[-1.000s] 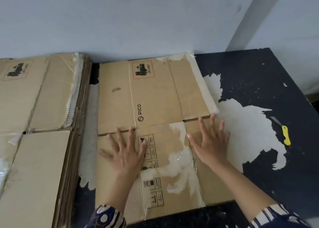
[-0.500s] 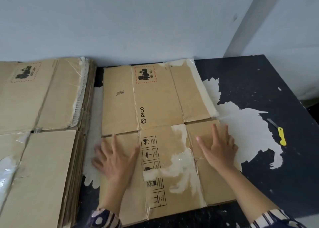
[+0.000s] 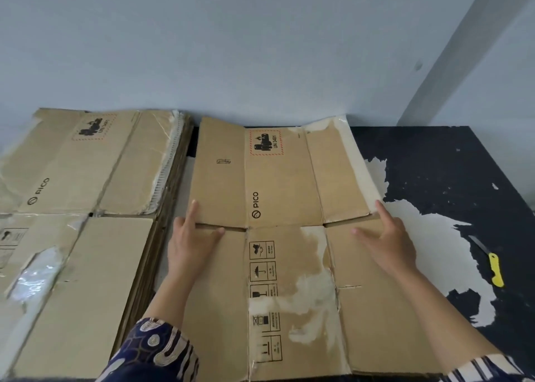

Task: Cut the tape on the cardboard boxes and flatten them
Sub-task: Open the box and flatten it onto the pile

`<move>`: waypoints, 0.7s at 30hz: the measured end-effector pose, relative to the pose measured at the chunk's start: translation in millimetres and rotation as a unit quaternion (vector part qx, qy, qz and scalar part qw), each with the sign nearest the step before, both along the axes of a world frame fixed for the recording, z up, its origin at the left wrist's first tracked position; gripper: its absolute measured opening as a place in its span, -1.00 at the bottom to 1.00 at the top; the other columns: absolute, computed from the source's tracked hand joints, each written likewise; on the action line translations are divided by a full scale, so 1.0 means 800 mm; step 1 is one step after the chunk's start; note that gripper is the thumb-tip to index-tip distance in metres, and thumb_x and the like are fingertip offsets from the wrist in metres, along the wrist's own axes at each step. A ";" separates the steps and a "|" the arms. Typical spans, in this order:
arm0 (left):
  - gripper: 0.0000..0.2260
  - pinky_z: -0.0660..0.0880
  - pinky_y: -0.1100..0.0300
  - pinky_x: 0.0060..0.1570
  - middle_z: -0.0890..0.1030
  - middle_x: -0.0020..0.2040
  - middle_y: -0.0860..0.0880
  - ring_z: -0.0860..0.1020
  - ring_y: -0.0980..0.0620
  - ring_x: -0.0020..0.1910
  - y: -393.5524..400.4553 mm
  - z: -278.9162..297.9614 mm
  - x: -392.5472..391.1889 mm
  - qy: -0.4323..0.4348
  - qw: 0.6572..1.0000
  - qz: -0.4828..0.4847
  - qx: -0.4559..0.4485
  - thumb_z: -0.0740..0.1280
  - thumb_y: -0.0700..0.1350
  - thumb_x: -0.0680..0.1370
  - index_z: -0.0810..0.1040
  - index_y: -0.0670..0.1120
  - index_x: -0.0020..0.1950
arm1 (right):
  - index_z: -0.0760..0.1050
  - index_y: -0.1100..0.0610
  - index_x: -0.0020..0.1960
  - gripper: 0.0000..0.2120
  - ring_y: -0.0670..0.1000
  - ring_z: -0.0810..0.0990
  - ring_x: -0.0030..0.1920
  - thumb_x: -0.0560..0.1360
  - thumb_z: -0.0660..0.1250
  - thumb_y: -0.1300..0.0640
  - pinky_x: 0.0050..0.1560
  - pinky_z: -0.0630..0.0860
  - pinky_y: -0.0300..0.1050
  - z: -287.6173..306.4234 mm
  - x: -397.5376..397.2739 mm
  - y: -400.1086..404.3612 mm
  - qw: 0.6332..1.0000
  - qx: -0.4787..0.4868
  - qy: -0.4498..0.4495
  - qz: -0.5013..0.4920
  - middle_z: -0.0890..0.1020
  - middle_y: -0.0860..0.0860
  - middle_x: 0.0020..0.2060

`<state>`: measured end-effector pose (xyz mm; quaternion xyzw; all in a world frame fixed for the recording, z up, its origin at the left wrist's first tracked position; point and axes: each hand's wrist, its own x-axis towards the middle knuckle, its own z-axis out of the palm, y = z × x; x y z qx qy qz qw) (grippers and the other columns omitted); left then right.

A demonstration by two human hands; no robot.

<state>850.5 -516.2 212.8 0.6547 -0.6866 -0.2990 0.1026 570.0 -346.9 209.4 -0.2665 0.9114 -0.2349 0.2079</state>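
Observation:
A flattened brown cardboard box (image 3: 285,179) printed "PICO" lies on the dark table, with torn white tape patches on its near panels. Its far flaps tilt up a little along the middle fold. My left hand (image 3: 189,245) grips the box's left edge at that fold, thumb on top by the slit and index finger against the far flap. At the right edge my right hand (image 3: 388,245) grips the same fold line, thumb lying on the near panel. A yellow-handled utility knife (image 3: 495,269) lies on the table to the right, apart from both hands.
A stack of flattened cardboard boxes (image 3: 81,266) fills the left side, close beside the box I hold. The black table (image 3: 448,164) has large white worn patches. A pale wall runs along its far edge, with a slanted grey beam at the right.
Both hands slid from lying flat on the near panels outward to the box's side edges at the fold. The far flaps now lift slightly. The view moved closer.

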 end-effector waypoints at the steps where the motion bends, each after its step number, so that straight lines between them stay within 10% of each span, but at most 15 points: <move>1: -0.28 0.31 0.13 -0.09 0.35 0.25 -0.10 0.43 -0.08 0.02 0.003 0.009 0.001 0.000 1.000 -0.002 -0.013 0.38 0.11 0.46 0.07 0.10 0.52 | 0.08 -0.12 0.49 -0.29 0.11 0.49 0.00 0.44 0.35 -0.10 0.00 0.41 -0.04 0.009 0.004 0.001 1.000 -0.013 0.007 -0.005 0.39 0.05 0.24; 9: -0.26 0.30 0.06 0.21 0.36 0.30 -0.10 0.37 -0.13 0.29 -0.021 0.117 0.065 0.047 0.995 0.004 -0.092 0.42 0.05 0.43 0.13 0.08 0.52 | 0.14 -0.09 0.48 -0.31 0.13 0.42 0.24 0.44 0.37 -0.02 0.09 0.36 0.01 0.103 0.061 -0.015 0.995 -0.102 0.012 -0.003 0.37 0.08 0.32; 21: -0.24 0.29 -0.04 0.27 0.36 0.37 -0.15 0.35 -0.17 0.34 -0.169 0.139 0.333 -0.015 0.993 0.019 -0.111 0.44 0.10 0.41 0.16 0.05 0.52 | 0.08 -0.10 0.50 -0.29 0.01 0.45 0.01 0.44 0.35 0.02 -0.10 0.41 -0.13 0.114 0.307 -0.173 0.987 -0.141 -0.065 0.052 0.37 0.04 0.33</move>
